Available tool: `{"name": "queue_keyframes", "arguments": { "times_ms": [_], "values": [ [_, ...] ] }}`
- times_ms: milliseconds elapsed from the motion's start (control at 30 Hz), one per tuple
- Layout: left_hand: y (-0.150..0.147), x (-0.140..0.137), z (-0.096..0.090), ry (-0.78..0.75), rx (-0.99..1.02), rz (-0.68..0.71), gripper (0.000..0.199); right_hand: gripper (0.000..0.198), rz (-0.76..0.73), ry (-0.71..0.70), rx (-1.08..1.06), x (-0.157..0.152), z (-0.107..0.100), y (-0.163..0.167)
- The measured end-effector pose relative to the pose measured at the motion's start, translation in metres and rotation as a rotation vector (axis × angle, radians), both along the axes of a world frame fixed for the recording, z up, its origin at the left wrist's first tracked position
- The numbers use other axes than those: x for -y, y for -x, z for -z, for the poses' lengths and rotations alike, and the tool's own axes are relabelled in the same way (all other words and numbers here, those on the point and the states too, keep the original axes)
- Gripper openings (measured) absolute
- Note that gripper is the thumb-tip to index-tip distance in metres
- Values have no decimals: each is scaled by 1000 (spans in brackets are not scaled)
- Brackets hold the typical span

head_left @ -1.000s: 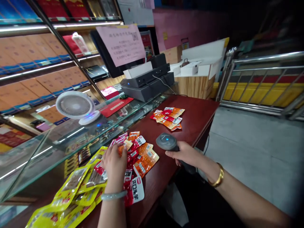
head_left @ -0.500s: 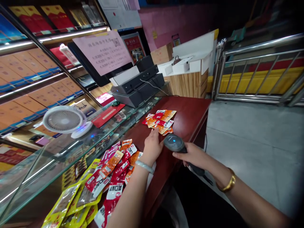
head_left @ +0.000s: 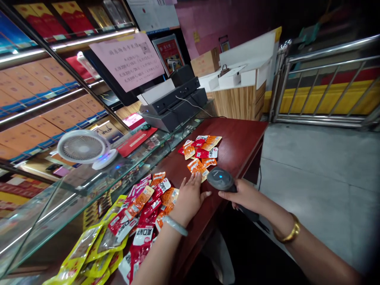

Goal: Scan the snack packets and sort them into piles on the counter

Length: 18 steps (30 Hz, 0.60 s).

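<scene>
My right hand [head_left: 245, 196] is wrapped round the handle of a dark grey barcode scanner [head_left: 220, 179], its head tilted over the table edge with a small blue light on top. My left hand [head_left: 191, 196] lies with fingers stretched out, fingertips touching an orange snack packet [head_left: 197, 168] on the dark red table [head_left: 234, 130]. Just beyond is a small pile of red and orange snack packets [head_left: 204, 152]. Left of my left forearm, a larger heap of red-and-white packets [head_left: 144, 235] lies beside yellow-edged packets [head_left: 80, 249].
A glass display counter [head_left: 62, 198] runs along the left, bearing a white fan [head_left: 84, 146] and a red folder [head_left: 136, 141]. Behind are a monitor with a pink sign [head_left: 127, 59] and a dark grey machine [head_left: 173, 109]. A metal railing [head_left: 326, 87] stands at right.
My left hand has drawn back toward me, and an orange packet under its fingertips has come away from the far pile. The scanner stays in my right hand.
</scene>
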<state>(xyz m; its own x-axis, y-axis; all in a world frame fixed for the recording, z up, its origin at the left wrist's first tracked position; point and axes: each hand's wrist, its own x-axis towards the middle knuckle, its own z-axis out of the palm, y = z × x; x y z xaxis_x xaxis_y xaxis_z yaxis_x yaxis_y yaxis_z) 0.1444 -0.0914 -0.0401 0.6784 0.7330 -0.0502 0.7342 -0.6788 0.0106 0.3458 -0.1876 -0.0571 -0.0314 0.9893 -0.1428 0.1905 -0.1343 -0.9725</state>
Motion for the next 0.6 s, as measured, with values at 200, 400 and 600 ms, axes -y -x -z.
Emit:
{"name": "queue_keyframes", "arguments": {
  "times_ms": [200, 400, 600],
  "values": [
    [19, 1, -13, -71, 145, -126, 42, 35, -14, 35, 24, -4, 6, 5],
    [1, -56, 1, -174, 168, -318, 63, 36, -36, 4, 10, -5, 13, 9],
    [-9, -73, 11, -75, 179, -349, 57, 38, -37, 16, 21, 2, 10, 8]
  ]
}}
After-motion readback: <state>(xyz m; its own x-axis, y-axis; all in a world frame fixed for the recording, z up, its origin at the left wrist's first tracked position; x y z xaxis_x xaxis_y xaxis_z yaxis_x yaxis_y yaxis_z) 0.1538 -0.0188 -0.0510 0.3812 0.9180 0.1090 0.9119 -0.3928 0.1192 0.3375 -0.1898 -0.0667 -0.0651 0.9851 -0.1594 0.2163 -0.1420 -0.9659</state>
